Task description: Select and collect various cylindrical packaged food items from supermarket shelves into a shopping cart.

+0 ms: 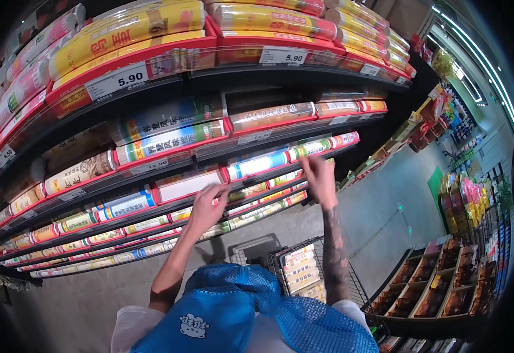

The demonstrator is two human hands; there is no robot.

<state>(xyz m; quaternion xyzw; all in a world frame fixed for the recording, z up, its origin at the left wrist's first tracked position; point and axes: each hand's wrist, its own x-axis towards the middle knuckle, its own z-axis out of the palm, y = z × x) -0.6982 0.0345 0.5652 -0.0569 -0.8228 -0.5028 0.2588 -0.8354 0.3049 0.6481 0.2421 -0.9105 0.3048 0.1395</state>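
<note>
Before me stands a supermarket shelf unit filled with cylindrical packs of dried noodles. My left hand (209,206) is at the front edge of a middle shelf, just below a red-edged white tray (190,186) with no pack visible at its front. My right hand (320,180) hovers farther right, its fingers curled, near a green-and-white noodle pack (310,149). A blue-and-white noodle pack (258,166) lies on the shelf between the hands. Whether either hand touches the shelf is unclear, and no pack shows in them.
A wire shopping cart (355,282) holding several noodle packs (301,271) stands below my right forearm. Yellow noodle packs (277,21) fill the top shelf above price tags. At right are a compartmented display bin (431,293) and a stand of colourful packets (464,200).
</note>
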